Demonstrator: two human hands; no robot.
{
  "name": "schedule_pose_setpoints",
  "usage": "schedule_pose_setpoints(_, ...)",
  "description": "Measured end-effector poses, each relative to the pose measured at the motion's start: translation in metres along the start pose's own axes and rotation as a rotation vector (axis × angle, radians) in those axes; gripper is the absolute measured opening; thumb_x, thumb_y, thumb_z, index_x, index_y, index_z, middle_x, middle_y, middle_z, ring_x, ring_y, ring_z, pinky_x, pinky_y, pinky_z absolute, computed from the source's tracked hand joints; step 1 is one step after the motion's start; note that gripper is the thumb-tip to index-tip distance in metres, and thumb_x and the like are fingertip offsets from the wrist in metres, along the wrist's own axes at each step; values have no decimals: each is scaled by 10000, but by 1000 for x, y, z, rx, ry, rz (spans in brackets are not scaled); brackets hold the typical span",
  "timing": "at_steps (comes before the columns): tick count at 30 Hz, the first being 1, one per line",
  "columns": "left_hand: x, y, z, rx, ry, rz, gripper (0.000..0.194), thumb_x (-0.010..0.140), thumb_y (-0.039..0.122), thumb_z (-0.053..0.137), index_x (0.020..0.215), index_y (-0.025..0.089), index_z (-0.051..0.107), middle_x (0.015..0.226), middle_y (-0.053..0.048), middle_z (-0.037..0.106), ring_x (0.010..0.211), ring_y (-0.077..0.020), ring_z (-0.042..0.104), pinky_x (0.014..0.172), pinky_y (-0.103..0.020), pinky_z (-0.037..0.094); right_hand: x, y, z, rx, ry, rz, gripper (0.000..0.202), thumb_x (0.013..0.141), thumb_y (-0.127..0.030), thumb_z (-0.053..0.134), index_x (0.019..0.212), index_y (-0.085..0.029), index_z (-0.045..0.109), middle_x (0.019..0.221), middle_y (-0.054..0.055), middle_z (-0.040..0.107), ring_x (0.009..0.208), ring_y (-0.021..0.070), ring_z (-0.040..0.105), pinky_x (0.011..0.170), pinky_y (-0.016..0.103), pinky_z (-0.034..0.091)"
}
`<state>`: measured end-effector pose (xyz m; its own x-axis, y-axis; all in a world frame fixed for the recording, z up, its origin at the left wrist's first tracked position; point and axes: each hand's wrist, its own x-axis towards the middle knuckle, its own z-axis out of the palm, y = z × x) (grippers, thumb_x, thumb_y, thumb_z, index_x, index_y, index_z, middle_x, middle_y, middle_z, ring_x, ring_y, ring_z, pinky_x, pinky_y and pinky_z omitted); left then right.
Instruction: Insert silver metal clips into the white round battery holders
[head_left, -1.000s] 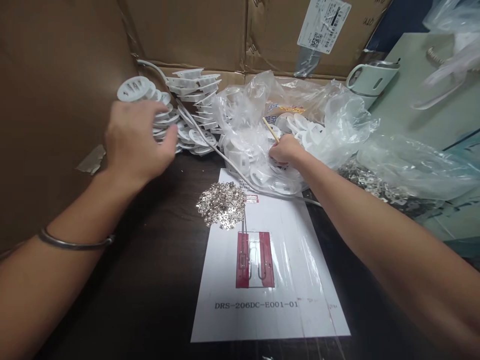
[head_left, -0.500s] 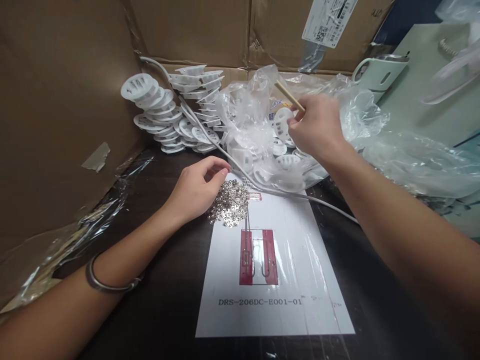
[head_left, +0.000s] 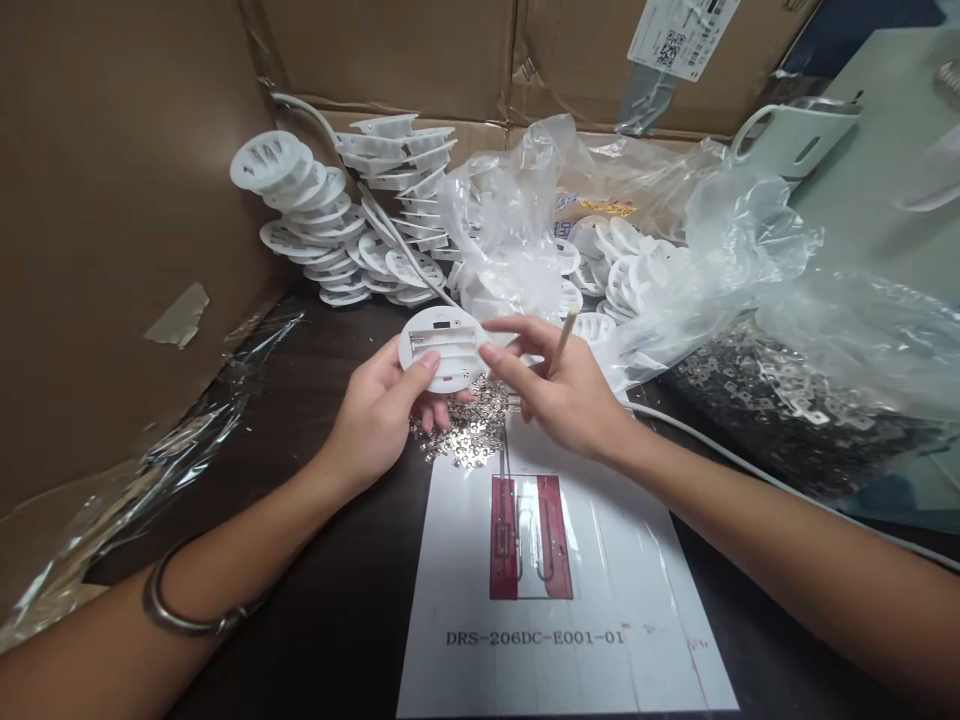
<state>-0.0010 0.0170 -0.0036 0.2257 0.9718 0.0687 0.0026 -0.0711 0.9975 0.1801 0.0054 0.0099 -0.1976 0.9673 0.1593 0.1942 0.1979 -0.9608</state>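
Disc [head_left: 453, 364]: tilted up above the metal pieces [head_left: 471, 435], compartments facing the person, probably for a clear look inside.
Left hand [head_left: 379, 408]: gripping the disc, thumb on its face, likely for steadiness.
Right hand [head_left: 576, 388]: fingertips right at the disc's edge, stick [head_left: 565, 342] tucked in its grasp, seemingly leaving fingertips usable.
Tabletop [head_left: 322, 575]: bounded left by cardboard [head_left: 135, 180], behind by plastic bag [head_left: 517, 215] and stacks [head_left: 322, 225]; roomiest nearer the person, over the sheet [head_left: 622, 560].

Brown cardboard [head_left: 397, 60] with white label [head_left: 682, 38] and torn patch [head_left: 178, 316], pale mug [head_left: 786, 138] nearby.
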Motion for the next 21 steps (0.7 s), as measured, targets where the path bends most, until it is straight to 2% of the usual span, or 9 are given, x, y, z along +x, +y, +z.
schedule_pose_setpoints(2,2,-1,-4,8,46,10,210,855,361,579,939,169,573,615,-25,661,423,-123,539,400,-254,400,-5,9,0,-28,8,1,407,946,-522,437,894,-177,646,631,-10,484,542,96,452,537,270,377)
schedule_pose_setpoints(4,4,-1,-7,2,71,17,202,861,343,570,985,183,572,595,-13,656,424,-127,536,416,-263,419,-9,16,-1,-94,-9,-5,440,990,-488,334,893,-187,640,581,-14,437,550,115,433,545,284,350)
schedule_pose_setpoints(7,4,-1,-9,-25,108,9,257,857,322,573,1090,220,541,567,12,639,442,-144,552,418,-267,433,-15,21,-1,-224,-69,-29,245,981,-326,389,1090,-216,580,662,-7,531,594,130,469,567,288,360)
schedule_pose_setpoints(10,1,0,-10,-13,135,-24,236,849,313,583,1071,240,552,503,36,585,430,-138,535,396,-249,418,-16,20,2,-318,-141,-92,131,897,-227,505,936,-202,628,769,17,620,658,134,528,603,289,400)
schedule_pose_setpoints(12,-1,1,-9,6,159,-25,216,843,306,588,1047,236,567,478,44,557,413,-127,512,388,-238,412,-15,20,4,-364,-169,-111,74,839,-211,585,848,-190,655,731,11,618,616,121,510,576,277,397)
schedule_pose_setpoints(15,3,3,-5,-13,240,10,214,826,283,596,1025,206,580,491,45,554,402,-114,506,369,-220,403,-13,20,7,-413,-168,-115,85,807,-186,618,853,-173,689,672,3,599,568,103,488,543,258,391)
schedule_pose_setpoints(21,31,4,12,-99,372,98,164,787,192,586,944,153,620,552,40,544,365,-67,439,329,-187,346,-13,24,8,-464,-209,-156,133,825,-184,613,886,-142,724,721,30,654,638,114,571,598,263,436)
